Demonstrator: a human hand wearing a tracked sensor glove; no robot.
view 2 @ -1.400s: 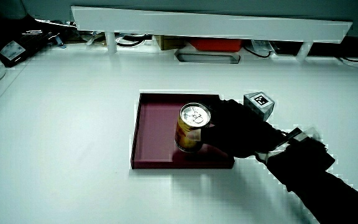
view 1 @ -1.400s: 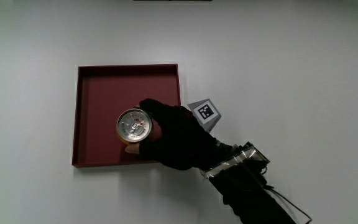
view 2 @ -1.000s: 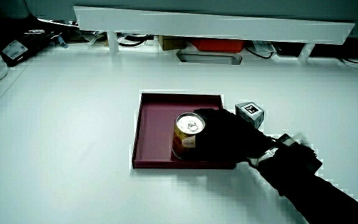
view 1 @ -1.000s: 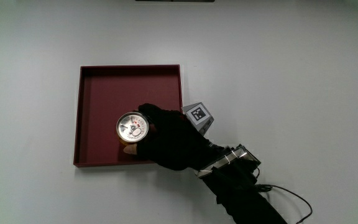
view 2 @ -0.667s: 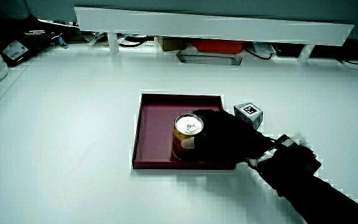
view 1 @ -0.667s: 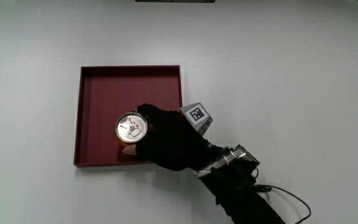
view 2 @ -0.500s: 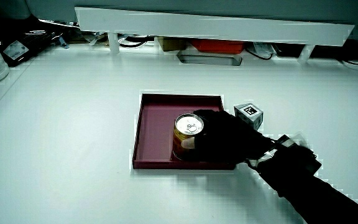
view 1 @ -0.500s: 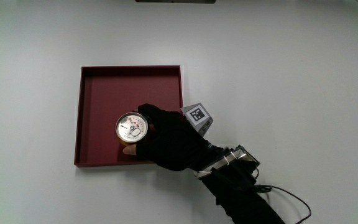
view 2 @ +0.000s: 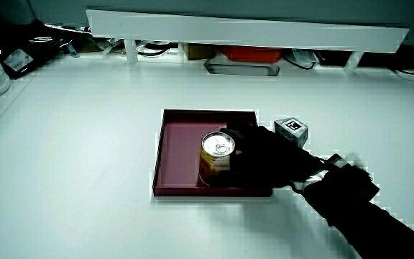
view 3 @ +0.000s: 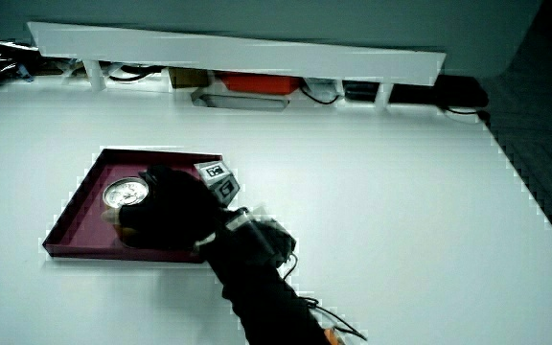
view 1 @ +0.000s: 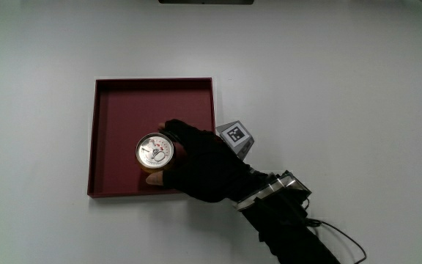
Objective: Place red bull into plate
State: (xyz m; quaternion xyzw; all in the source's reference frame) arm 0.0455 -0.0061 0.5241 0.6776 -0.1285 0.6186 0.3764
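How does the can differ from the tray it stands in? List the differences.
The can is round with a silver top; the tray is square and dark red. The can stands upright and tall in a side view; the tray is flat and shallow. The hand grips the can, not the tray.

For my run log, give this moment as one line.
hand: gripping can | can: upright in red tray | release: not yet

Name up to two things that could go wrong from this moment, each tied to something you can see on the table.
1. The hand grips the upright can inside the red tray. Pulling the fingers away sideways might tip the can.
2. The can stands near the tray's rim nearest the person, where the forearm also lies. A careless withdrawal could nudge the tray across the table.
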